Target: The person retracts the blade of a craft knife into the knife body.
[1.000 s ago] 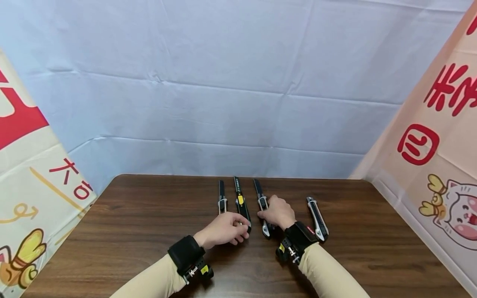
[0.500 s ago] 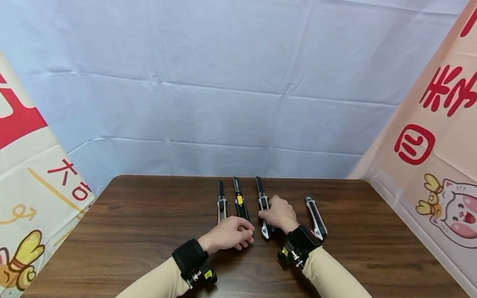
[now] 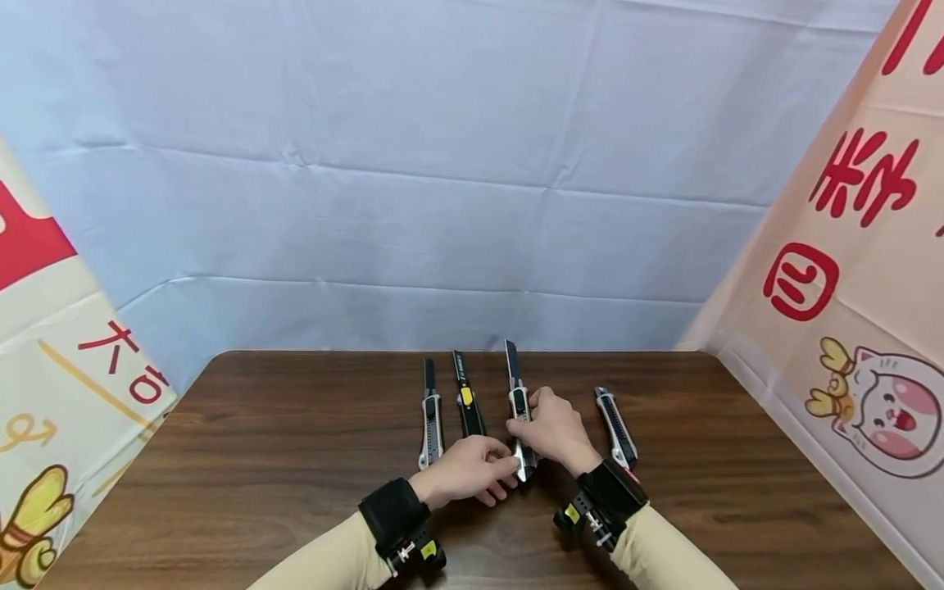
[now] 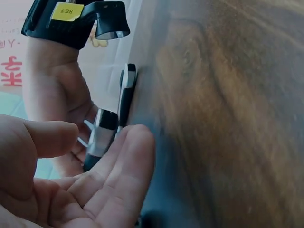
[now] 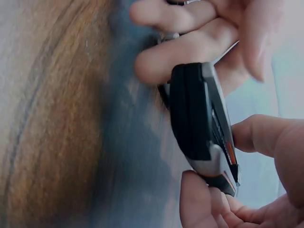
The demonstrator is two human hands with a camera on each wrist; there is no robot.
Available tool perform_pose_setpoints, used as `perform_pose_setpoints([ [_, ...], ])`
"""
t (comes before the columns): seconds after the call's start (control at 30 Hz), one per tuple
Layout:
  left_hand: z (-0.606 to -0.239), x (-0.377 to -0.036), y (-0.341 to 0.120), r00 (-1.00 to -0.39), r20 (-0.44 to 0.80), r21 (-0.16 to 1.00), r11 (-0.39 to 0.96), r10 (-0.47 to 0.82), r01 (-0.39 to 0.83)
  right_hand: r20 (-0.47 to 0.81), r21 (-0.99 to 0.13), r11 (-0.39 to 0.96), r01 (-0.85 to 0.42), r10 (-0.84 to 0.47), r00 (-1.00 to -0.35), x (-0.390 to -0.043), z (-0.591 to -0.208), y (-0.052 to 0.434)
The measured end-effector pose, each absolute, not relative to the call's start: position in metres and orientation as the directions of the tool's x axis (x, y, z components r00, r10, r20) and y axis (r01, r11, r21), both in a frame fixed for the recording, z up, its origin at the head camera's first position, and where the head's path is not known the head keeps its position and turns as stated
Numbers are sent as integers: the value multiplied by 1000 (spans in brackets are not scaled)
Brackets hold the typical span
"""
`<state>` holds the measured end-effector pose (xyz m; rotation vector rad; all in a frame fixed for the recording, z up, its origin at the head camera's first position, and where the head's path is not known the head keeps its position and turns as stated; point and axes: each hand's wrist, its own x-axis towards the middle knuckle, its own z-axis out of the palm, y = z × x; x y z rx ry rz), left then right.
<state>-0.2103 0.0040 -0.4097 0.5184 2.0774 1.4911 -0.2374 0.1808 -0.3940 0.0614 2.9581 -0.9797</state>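
My right hand [image 3: 556, 426] pinches a silver-and-black snap-off utility knife [image 3: 519, 403] between thumb and fingers, its blade pointing away from me. In the right wrist view the thumb [image 5: 254, 134] presses one side of the utility knife [image 5: 194, 114] and curled fingers the other. My left hand [image 3: 470, 469] is at the knife's butt end, thumb and fingers apart. Seen from the left wrist, those fingers [image 4: 128, 166] reach beside the butt without closing round it. A similar grey utility knife [image 3: 431, 430] and a black one with a yellow slider [image 3: 469, 410] lie to the left.
Another silver-and-black utility knife [image 3: 616, 428] lies right of my right hand, its blade drawn in. The brown wooden table [image 3: 295, 426] ends at a pale blue cloth [image 3: 413, 205]. Printed cloths hang at left and right.
The held utility knife has turned from a leftward slant to nearly straight and risen a little, its tip now past the table's far edge. My left hand has moved right to its butt.
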Motion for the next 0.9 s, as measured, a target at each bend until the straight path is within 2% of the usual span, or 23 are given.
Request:
perform_pose_setpoints([
  [0.37,-417,-209,13,-761,-225,967,239,608,-95,-17,-632,775,21,13,-1000,-228,-396,180],
  [0.67,-420,-206,15,-768,-238,965,234,594,-117,25,-643,765,-34,-23,-999,-226,-399,182],
  [0.9,-420,-204,13,-762,-244,966,223,600,-134,-25,-781,625,2,-28,-999,-231,-400,188],
])
